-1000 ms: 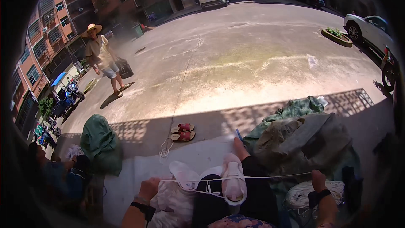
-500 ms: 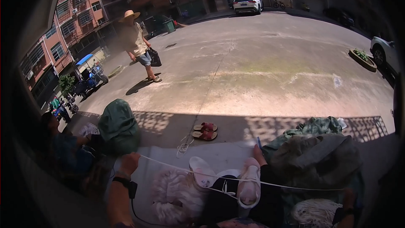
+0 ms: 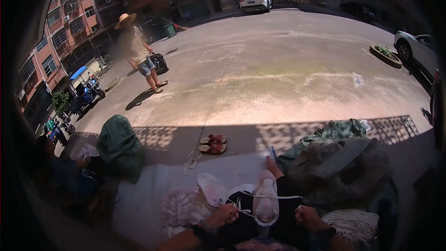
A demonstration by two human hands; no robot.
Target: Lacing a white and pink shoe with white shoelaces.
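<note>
A pale pink and white shoe [image 3: 265, 195] rests upright in my lap with its toe toward me, and a white shoelace [image 3: 289, 198] runs out across it. My left hand [image 3: 226, 214], just left of the shoe, is closed in a pinch on the lace near a loose loop. On the other side, my right hand [image 3: 308, 217] pinches the lace's right end. A second pink and white shoe [image 3: 212, 189] stands beyond my left hand, against a heap of pale pink shoe parts [image 3: 182, 208]. White laces [image 3: 351, 224] lie bundled beside my right wrist.
Red sandals [image 3: 213, 144] lie on the ground ahead, near a pale sheet [image 3: 148, 195]. Green sacks [image 3: 341, 162] are heaped at right; another green sack [image 3: 120, 146] stands left beside a seated person [image 3: 74, 172]. Farther off, a person in a straw hat [image 3: 139, 51] carries a black bag.
Both hands have come inward from far apart to either side of the shoe. The lace, stretched wide before, now spans a short length. The whole view has shifted slightly.
</note>
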